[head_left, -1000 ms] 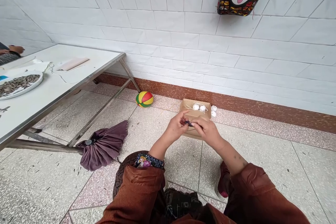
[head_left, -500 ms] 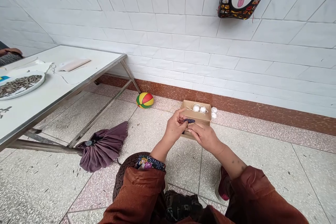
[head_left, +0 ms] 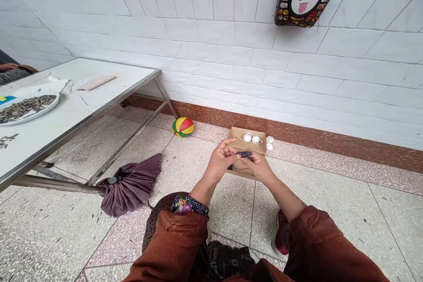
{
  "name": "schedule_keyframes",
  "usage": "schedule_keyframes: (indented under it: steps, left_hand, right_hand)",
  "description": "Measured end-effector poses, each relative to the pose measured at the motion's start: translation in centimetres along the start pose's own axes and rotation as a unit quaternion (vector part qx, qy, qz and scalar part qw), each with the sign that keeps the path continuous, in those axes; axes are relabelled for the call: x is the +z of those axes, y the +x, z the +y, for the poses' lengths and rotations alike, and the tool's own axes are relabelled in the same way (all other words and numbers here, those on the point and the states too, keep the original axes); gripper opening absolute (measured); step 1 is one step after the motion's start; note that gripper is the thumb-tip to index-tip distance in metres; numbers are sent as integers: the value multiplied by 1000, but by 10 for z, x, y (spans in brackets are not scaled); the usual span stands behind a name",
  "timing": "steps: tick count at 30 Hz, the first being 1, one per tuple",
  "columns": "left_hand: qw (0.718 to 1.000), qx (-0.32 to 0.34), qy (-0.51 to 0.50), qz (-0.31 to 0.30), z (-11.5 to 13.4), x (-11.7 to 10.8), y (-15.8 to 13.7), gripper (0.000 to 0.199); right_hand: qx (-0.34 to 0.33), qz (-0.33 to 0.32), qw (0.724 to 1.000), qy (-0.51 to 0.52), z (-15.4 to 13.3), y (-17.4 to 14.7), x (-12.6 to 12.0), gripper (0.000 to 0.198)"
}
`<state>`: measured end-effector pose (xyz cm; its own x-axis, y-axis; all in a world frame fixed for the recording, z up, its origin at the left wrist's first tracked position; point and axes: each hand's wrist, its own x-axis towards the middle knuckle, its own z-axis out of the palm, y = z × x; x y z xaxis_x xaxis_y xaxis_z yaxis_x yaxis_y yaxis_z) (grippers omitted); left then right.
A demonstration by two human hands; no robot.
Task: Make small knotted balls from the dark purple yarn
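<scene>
Between my two hands is a small dark blue bundle of wound yarn [head_left: 244, 154]. My left hand [head_left: 220, 159] pinches its left end between thumb and fingers. At its right end, the fingers of my right hand [head_left: 258, 166] close on it. Below and behind my hands stands an open cardboard box [head_left: 234, 134] on the floor. In its far part lie two white yarn balls [head_left: 251, 137] with loose strands. A dark strand shows in the near part, partly hidden by my hands.
More white balls [head_left: 269, 142] lie right of the box by the wall. A striped ball [head_left: 183, 127] rests near the table leg. The white table [head_left: 82, 110] at left bears a plate [head_left: 57, 100] of sunflower seeds. A purple cloth bag [head_left: 127, 189] leans below; a black basket [head_left: 280, 4] hangs above.
My right hand has turned and shifted slightly, with its fingers now around the bundle's right end. More of the yarn bundle shows between my hands. The left hand stays nearly in place.
</scene>
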<state>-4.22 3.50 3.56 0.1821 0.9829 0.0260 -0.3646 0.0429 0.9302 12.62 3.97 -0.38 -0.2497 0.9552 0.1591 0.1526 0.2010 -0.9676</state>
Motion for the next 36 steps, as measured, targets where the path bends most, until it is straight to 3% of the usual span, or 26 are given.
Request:
schedule_keyframes:
  steps: [4, 9, 14, 19, 25, 28, 31, 33, 36]
  left_hand:
    - [997, 42, 42, 52, -2, -1, 2, 54]
    - [975, 100, 174, 91, -7, -1, 2, 46]
    - [970, 87, 224, 34, -11, 1, -2, 48]
    - [994, 10, 100, -53, -5, 4, -5, 54]
    - [999, 25, 12, 18, 1, 3, -1, 51]
    - [995, 49, 58, 61, -1, 1, 2, 49]
    - [982, 72, 159, 77, -6, -2, 2, 48]
    - [973, 71, 212, 61, -9, -2, 1, 47]
    - [977, 30, 211, -20, -11, -1, -2, 45]
  right_hand:
    - [-13, -11, 1000, -24, -7, -9, 7, 20]
    - [-146, -14, 977, -158, -27, -12, 0, 15]
    - [-194, 7, 957, -217, -36, -1, -18, 14]
    - [-159, 60, 971, -170, -26, 16, -30, 15]
    - [-96, 19, 987, -129, -5, 4, -5, 17]
    - [-137, -31, 977, -162, -12, -9, 7, 17]
    - [-180, -44, 962, -202, -28, -15, 3, 18]
    - [-188, -21, 960, -207, -38, -11, -7, 19]
    - [-169, 40, 966, -191, -41, 2, -23, 19]
